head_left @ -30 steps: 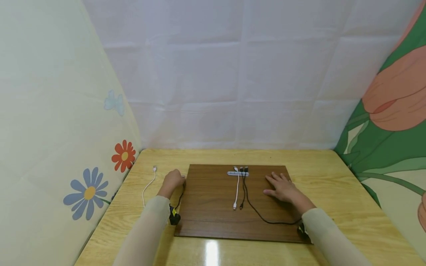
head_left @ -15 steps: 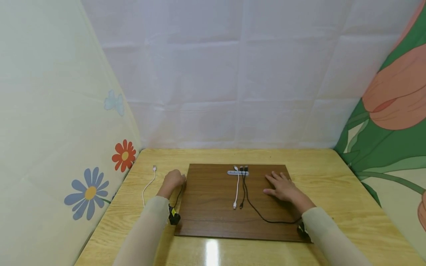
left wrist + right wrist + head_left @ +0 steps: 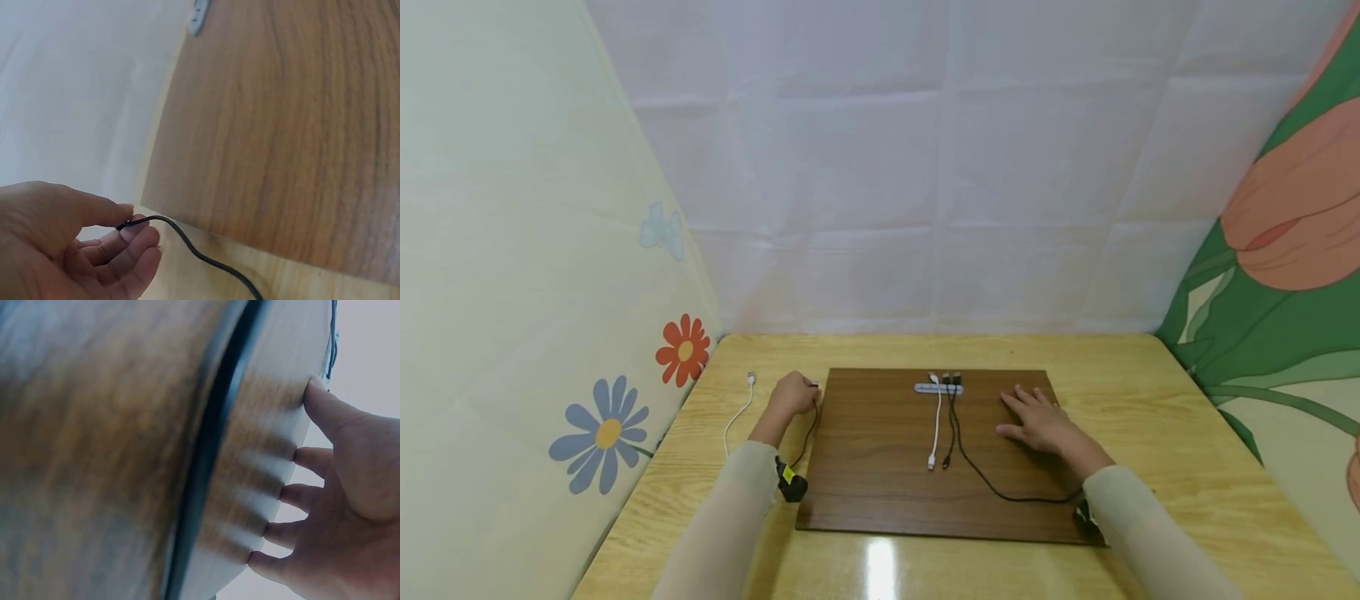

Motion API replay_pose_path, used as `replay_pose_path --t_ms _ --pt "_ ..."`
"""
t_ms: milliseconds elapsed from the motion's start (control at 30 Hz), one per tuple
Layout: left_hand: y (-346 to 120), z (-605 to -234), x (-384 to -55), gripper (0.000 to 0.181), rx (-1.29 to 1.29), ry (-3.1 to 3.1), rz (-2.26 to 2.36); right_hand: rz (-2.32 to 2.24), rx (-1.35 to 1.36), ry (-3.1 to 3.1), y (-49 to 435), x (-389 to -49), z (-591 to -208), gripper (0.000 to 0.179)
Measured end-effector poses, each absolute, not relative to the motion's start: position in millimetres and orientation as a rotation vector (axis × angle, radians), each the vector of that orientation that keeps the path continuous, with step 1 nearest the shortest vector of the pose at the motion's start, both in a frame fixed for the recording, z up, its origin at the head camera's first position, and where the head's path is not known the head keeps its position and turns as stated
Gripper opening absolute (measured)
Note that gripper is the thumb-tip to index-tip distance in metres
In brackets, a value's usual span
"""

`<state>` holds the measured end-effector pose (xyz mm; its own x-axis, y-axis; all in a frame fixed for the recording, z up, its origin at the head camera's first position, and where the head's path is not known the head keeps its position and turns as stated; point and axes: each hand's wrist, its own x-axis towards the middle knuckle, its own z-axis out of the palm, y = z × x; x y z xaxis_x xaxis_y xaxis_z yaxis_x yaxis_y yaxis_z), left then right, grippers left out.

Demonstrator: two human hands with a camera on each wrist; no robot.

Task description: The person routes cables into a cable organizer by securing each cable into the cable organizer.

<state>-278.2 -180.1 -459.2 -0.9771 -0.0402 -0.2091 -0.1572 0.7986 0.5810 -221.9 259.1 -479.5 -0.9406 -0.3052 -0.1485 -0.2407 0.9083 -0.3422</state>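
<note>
In the head view, my left hand [image 3: 793, 395] is just off the left edge of a brown wooden board [image 3: 865, 467]. Its thumb and fingers pinch a black USB cable [image 3: 187, 240] close to the plug end, and the cord trails down beside the board. The plug itself is mostly hidden by the fingers. My right hand [image 3: 1037, 421] rests on the board's right part with fingers spread, holding nothing. Between the hands, a light grey cable holder [image 3: 921, 388] sits on the board. A white cable [image 3: 937, 425] and two black cables [image 3: 964, 454] run through it.
Left of my left hand, another white cable [image 3: 737, 417] lies on the light wooden table [image 3: 865, 350]. One black cord on the board runs toward my right wrist. A white cloth [image 3: 850, 208] hangs behind the table, with printed flower cloths at both sides.
My left hand has lifted slightly and moved a little farther off, taking the black USB cable's end with it. My right hand stays spread on the board.
</note>
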Motion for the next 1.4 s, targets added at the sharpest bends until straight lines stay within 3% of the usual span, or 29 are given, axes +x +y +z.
replay_pose_path --t_ms 133,267,600,1133,1400 --pt "-180 -450 -276 0.015 -0.189 2.723 1.091 -0.481 -0.416 2.87 260 -222 -477 0.071" --pt "-179 -442 -276 0.025 -0.175 2.659 1.24 -0.48 -0.422 2.873 260 -222 -478 0.071" --pt "-175 -424 -275 0.021 -0.085 2.591 1.414 -0.487 -0.41 2.87 259 -223 -480 0.072" --pt "-165 -399 -269 0.029 0.018 2.669 1.35 -0.476 -0.417 2.876 258 -220 -475 0.072" --pt "-155 -384 -261 0.023 0.088 2.746 1.356 -0.482 -0.416 2.874 257 -220 -475 0.072"
